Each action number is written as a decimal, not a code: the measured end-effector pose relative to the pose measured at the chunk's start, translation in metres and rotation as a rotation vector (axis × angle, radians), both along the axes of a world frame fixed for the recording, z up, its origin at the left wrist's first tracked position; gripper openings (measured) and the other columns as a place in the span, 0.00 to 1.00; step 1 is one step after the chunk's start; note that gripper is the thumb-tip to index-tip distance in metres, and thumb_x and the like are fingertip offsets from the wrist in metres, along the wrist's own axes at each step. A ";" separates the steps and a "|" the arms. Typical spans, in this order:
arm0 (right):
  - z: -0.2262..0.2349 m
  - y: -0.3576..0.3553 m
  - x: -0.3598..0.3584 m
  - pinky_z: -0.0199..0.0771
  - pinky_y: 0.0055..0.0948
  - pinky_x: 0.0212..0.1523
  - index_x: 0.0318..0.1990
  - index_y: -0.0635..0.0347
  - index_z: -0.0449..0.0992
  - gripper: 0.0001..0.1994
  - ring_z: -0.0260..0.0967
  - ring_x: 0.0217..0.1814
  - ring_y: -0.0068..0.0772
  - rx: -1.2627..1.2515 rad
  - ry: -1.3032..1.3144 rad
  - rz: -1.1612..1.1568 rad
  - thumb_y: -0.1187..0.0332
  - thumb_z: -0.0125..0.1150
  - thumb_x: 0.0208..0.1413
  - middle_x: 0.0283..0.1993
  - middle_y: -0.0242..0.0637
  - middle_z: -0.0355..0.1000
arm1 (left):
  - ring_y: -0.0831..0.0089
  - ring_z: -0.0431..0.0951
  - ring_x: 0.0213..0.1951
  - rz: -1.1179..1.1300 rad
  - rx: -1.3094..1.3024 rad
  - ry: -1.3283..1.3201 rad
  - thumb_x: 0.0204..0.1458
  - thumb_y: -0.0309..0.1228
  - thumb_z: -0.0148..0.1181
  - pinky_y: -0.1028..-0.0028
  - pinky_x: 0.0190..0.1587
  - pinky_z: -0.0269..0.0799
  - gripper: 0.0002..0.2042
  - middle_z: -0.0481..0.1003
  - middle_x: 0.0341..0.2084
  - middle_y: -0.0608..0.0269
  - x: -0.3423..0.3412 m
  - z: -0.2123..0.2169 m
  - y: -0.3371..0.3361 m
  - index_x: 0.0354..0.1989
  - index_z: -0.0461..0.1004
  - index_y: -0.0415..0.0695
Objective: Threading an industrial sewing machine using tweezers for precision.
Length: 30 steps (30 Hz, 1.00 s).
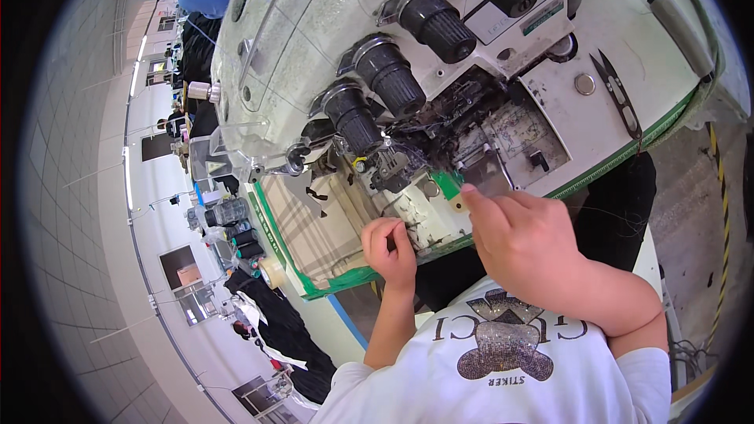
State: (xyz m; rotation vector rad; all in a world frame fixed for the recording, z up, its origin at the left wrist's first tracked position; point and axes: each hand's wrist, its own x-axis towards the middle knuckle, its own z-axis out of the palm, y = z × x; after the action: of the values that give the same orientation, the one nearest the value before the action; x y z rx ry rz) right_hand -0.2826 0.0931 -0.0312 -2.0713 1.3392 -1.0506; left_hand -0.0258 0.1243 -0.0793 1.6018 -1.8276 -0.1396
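2 hands point(399, 264) point(525, 243), fingers curled

I'm getting a glossy white painted machine housing point(314, 27) on my feed, kinda grimy and speckled. Knobs point(390, 78) look like ribbed black plastic, guard's point(250, 144) clear shiny plastic, snips point(616, 94) are dark metal. Shirt point(428, 361) is matt white cloth with a glittery print point(506, 339).

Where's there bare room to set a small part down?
Two white patches look mostly bare: between the snips and the grey bar, and between the snips and the open cavity, below the round metal disc. Crowded: the mechanism between the black dials and right hand.
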 end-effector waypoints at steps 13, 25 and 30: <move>0.009 -0.011 0.001 0.69 0.30 0.20 0.41 0.69 0.75 0.15 0.70 0.22 0.33 0.037 0.017 -0.059 0.76 0.61 0.42 0.21 0.33 0.69 | 0.67 0.73 0.34 0.005 0.006 -0.005 0.54 0.20 0.60 0.73 0.37 0.69 0.01 0.73 0.33 0.56 0.000 -0.001 0.001 0.33 0.73 0.37; 0.008 -0.017 0.004 0.67 0.31 0.19 0.45 0.69 0.75 0.17 0.68 0.20 0.32 0.029 -0.029 -0.058 0.77 0.61 0.44 0.20 0.31 0.67 | 0.65 0.72 0.34 0.002 0.016 -0.007 0.54 0.21 0.59 0.72 0.38 0.69 0.02 0.72 0.32 0.56 -0.001 -0.001 0.000 0.32 0.73 0.36; 0.005 -0.004 0.006 0.67 0.30 0.19 0.48 0.74 0.73 0.24 0.69 0.22 0.32 0.083 0.042 0.097 0.74 0.59 0.38 0.23 0.33 0.68 | 0.67 0.74 0.34 -0.005 0.002 -0.043 0.53 0.20 0.60 0.74 0.36 0.70 0.01 0.73 0.33 0.56 0.000 -0.001 -0.001 0.32 0.75 0.37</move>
State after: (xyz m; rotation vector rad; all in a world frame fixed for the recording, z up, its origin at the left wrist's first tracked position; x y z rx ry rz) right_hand -0.2768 0.0893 -0.0267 -2.0852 1.2667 -0.9009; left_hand -0.0259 0.1237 -0.0799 1.6131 -1.8653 -0.1103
